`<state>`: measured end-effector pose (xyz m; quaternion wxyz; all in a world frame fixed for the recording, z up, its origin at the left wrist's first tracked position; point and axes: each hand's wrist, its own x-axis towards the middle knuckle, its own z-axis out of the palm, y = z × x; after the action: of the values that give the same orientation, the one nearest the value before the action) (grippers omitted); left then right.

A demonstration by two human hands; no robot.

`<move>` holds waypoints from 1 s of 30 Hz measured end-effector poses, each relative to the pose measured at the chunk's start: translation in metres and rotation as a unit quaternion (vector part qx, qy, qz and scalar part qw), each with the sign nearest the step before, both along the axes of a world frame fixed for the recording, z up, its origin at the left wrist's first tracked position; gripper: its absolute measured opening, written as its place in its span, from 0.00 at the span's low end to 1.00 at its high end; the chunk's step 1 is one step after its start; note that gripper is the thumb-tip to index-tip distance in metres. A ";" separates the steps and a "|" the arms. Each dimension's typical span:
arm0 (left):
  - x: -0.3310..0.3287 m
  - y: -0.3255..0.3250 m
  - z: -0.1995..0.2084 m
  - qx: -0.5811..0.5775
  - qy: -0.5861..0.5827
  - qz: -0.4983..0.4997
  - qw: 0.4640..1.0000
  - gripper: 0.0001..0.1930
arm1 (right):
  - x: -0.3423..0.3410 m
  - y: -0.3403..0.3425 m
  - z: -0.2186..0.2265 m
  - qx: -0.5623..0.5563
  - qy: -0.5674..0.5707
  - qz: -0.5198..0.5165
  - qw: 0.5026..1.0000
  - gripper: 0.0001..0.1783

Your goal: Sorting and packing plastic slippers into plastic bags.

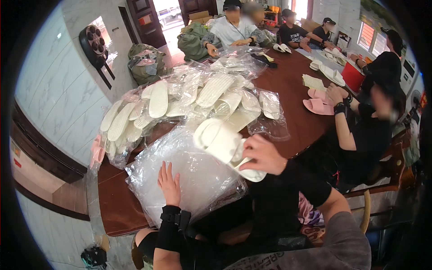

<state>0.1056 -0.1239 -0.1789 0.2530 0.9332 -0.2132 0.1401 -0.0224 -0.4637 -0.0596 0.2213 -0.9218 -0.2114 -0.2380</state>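
A pair of white slide slippers is gripped in my right hand, whose fingers close around the near end of the pair. The slippers are raised over the right side of a stack of clear plastic bags on the table. At the stack's left part, my left hand has its fingers stretched out and holds nothing; whether it touches the bags, I cannot tell. Beyond the stack lies a large heap of bagged white slippers.
The brown table runs away to the far right. A co-worker's hands are beside pink slippers on the right. Other people sit around the far end. Pink slippers lie at the left edge; a wooden chair stands at right.
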 end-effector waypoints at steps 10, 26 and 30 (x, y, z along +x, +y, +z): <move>-0.005 -0.016 -0.040 0.143 -0.026 0.044 0.988 0.29 | 0.017 -0.193 0.048 -0.176 -0.036 -0.255 0.950 0.17; -0.004 -0.019 -0.041 0.126 -0.023 0.051 0.990 0.29 | 0.112 -0.119 -0.047 -0.179 0.100 -0.293 0.934 0.26; -0.007 -0.018 -0.041 0.125 -0.023 0.051 0.991 0.29 | 0.128 -0.159 0.021 -0.120 -0.096 -0.390 0.908 0.13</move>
<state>0.0987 -0.1421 -0.2200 0.1214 0.9638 -0.1868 0.1465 0.1055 -0.6229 -0.0388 -0.0226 -0.9231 0.1174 -0.3654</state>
